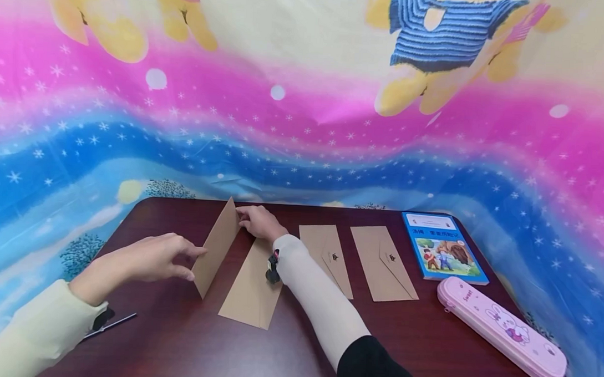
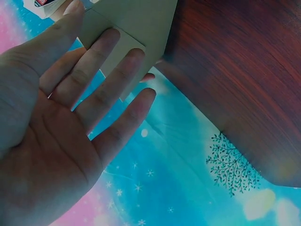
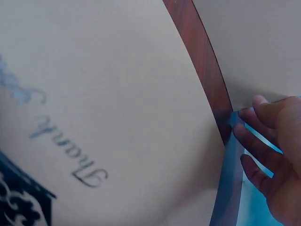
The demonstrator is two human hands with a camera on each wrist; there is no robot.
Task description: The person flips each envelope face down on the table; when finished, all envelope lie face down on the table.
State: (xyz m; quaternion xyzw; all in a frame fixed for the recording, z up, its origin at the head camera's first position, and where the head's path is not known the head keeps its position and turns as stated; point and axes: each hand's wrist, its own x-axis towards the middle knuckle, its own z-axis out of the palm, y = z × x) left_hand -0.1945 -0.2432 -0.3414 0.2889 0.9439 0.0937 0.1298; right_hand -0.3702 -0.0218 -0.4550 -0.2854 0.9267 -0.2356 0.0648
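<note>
A brown paper envelope (image 1: 219, 249) stands tilted up on a long edge at the left of the table. My right hand (image 1: 262, 223) pinches its far end between thumb and fingertips; the right wrist view shows the thumb (image 3: 260, 101) at that edge. My left hand (image 1: 162, 256) is at the near end, index fingertip touching the left face. Its fingers (image 2: 103, 96) are spread and fairly straight in the left wrist view. Beneath my right forearm lies a second envelope (image 1: 248, 297), partly covered. The right wrist view holds an envelope face (image 3: 127, 94) printed "Thank", with a dark crown-like print.
Two crown-printed envelopes (image 1: 325, 239) (image 1: 372, 252) lie flat right of centre. Farther right are a blue picture book (image 1: 434, 259) and a pink rabbit pencil case (image 1: 497, 323). A thin dark stick (image 1: 120, 322) lies by my left sleeve. A patterned cloth (image 1: 304, 138) hangs behind the table.
</note>
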